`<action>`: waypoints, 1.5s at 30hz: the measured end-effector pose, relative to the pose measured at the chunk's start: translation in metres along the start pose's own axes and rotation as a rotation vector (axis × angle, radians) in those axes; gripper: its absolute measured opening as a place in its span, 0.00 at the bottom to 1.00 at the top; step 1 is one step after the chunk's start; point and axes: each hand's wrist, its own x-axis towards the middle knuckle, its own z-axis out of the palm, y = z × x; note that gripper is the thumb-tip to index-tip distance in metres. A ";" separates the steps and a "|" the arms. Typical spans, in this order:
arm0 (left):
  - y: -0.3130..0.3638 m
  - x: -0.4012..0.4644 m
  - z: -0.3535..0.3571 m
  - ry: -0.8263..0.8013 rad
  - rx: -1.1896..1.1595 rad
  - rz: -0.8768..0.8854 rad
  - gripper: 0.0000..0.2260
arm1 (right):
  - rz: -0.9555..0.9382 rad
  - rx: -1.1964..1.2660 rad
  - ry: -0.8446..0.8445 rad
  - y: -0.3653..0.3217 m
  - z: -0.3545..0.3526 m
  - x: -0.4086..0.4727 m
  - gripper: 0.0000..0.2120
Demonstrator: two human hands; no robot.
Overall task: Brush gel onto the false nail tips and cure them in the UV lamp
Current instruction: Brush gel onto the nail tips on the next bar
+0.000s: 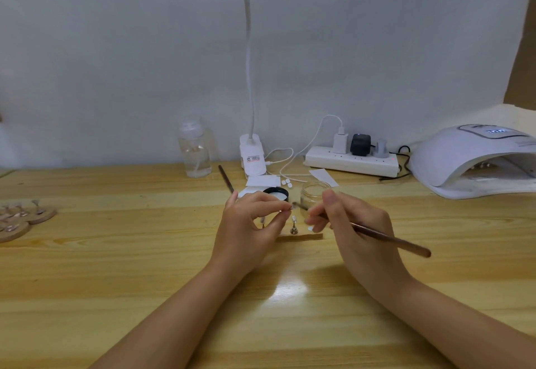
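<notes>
Left hand [255, 218] pinches a small nail tip holder [285, 209] between thumb and fingers, raised just above the wooden bench [116, 267]; nail tip on it too small and blurred to make out. Right hand [348, 223] grips a brown brush [388, 239] like a pen, bristle end pointing left and meeting the pinched holder's end, handle sticking out right. Below, between the 2 hands, 1 small metal stand [293, 228] upright on a strip base [301, 236]; another stand partly hidden behind left fingers. Open clear gel jar [314, 193] just behind right fingers, its black lid [275, 193] lying beside it to the left. UV lamp [475, 159], white, at far right on bench, opening facing the person, display lit. Second brush [225, 178] lies behind left hand. Clear bottle [195, 151], clip desk lamp [252, 154], power strip [351, 161] along the wall. Round wooden stands [20, 218] with more holders at far left edge.
</notes>
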 end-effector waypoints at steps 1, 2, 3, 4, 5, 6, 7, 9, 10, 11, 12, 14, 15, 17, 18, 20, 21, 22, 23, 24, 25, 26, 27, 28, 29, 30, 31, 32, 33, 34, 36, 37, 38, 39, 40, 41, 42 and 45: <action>0.000 0.000 0.000 0.002 -0.002 -0.003 0.06 | 0.038 0.033 0.004 -0.002 0.001 -0.001 0.18; 0.000 0.000 0.000 0.004 -0.008 -0.008 0.06 | 0.064 0.058 0.019 -0.002 0.001 -0.001 0.20; 0.000 0.000 0.000 0.007 -0.015 -0.012 0.06 | 0.065 0.069 0.036 -0.003 0.001 -0.001 0.21; 0.000 0.000 0.000 0.008 -0.019 -0.012 0.06 | 0.042 0.058 0.045 -0.003 0.001 -0.001 0.19; 0.000 0.001 0.000 0.008 -0.019 -0.010 0.05 | 0.012 0.036 0.038 -0.003 0.001 -0.001 0.17; -0.001 0.001 0.001 0.009 -0.017 -0.007 0.05 | -0.007 0.014 0.023 -0.003 0.001 -0.001 0.16; -0.001 0.001 0.001 0.009 -0.015 -0.003 0.05 | -0.012 0.004 0.010 -0.002 0.001 0.000 0.15; 0.000 0.001 0.001 0.008 -0.018 0.002 0.05 | 0.048 0.044 0.012 -0.002 0.001 -0.001 0.18; 0.000 0.001 0.001 0.009 -0.020 0.002 0.05 | 0.081 0.063 0.023 -0.002 0.001 -0.001 0.20; -0.001 0.001 0.001 0.011 -0.021 0.002 0.05 | 0.090 0.069 0.038 -0.001 0.001 -0.002 0.21; -0.001 0.000 0.001 0.012 -0.020 0.003 0.05 | 0.078 0.062 0.050 -0.001 0.001 -0.002 0.21; -0.002 0.000 0.001 0.010 -0.017 0.005 0.05 | 0.030 0.036 0.036 -0.001 0.000 -0.002 0.18; -0.002 0.000 0.001 0.007 -0.016 0.006 0.05 | 0.010 0.020 0.012 -0.001 -0.001 -0.002 0.16; -0.001 0.000 0.001 0.004 -0.015 0.010 0.05 | 0.034 0.032 -0.001 -0.001 0.000 -0.003 0.16; -0.001 0.000 0.001 0.006 -0.015 0.011 0.05 | 0.061 0.058 0.015 -0.001 0.000 -0.003 0.18; -0.001 0.001 0.001 0.010 -0.016 0.009 0.05 | 0.056 0.059 0.053 0.001 -0.001 -0.003 0.20; -0.001 0.001 0.001 0.010 -0.017 0.008 0.05 | 0.031 0.037 0.053 0.002 0.000 -0.003 0.18; -0.001 0.001 0.001 0.009 -0.018 0.008 0.05 | 0.007 0.009 0.034 0.001 0.000 -0.002 0.16; -0.002 0.001 0.001 0.007 -0.019 0.010 0.05 | -0.013 -0.018 0.010 0.002 -0.001 -0.001 0.15; -0.002 0.000 0.001 0.005 -0.020 0.012 0.05 | -0.017 -0.026 -0.003 0.003 0.000 -0.001 0.15; -0.002 0.000 0.001 0.003 -0.022 0.013 0.05 | 0.004 -0.004 0.002 0.003 0.000 -0.002 0.16; -0.001 0.000 0.001 0.002 -0.023 0.013 0.05 | 0.038 0.036 0.018 0.001 0.000 -0.003 0.18; -0.001 0.000 0.001 0.004 -0.023 0.012 0.05 | 0.056 0.060 0.036 0.001 0.000 -0.003 0.20; -0.001 0.001 0.001 0.006 -0.023 0.011 0.05 | 0.053 0.068 0.051 0.001 0.000 -0.003 0.20; -0.001 0.001 0.001 0.007 -0.021 0.010 0.05 | 0.033 0.051 0.057 0.001 0.000 -0.003 0.19; -0.001 0.001 0.001 0.006 -0.019 0.009 0.05 | 0.014 0.025 0.049 0.000 0.000 -0.003 0.18; -0.002 0.001 0.001 0.004 -0.018 0.009 0.05 | 0.003 0.003 0.038 0.001 0.000 -0.002 0.16; -0.002 0.001 0.001 0.002 -0.019 0.009 0.05 | 0.008 0.004 0.028 0.002 0.000 -0.001 0.16; -0.001 0.001 0.001 -0.001 -0.021 0.010 0.05 | 0.032 0.031 0.025 0.002 0.000 -0.002 0.17; -0.001 0.000 0.001 -0.002 -0.023 0.011 0.05 | 0.065 0.064 0.026 0.001 0.000 -0.002 0.19; 0.000 0.000 0.001 -0.001 -0.021 0.010 0.05 | 0.095 0.092 0.040 0.000 0.001 -0.003 0.22; 0.000 0.000 0.001 -0.001 -0.019 0.011 0.05 | 0.077 0.080 0.052 0.000 0.001 -0.003 0.21; 0.000 0.001 0.001 -0.003 -0.019 0.011 0.05 | 0.050 0.057 0.057 0.001 0.001 -0.003 0.18; 0.000 0.001 0.001 -0.006 -0.019 0.012 0.05 | 0.023 0.029 0.050 0.001 0.001 -0.002 0.17; 0.000 0.001 0.001 -0.009 -0.018 0.015 0.05 | 0.002 0.007 0.034 0.002 0.000 -0.002 0.16; 0.000 0.000 0.001 -0.009 -0.016 0.018 0.05 | -0.002 0.003 0.020 0.002 0.000 -0.001 0.16; 0.001 0.000 0.000 -0.007 -0.014 0.018 0.05 | 0.014 0.021 0.017 0.001 0.001 -0.002 0.17; 0.002 0.000 0.000 -0.001 -0.019 0.006 0.06 | 0.056 0.079 0.053 0.001 0.001 -0.002 0.18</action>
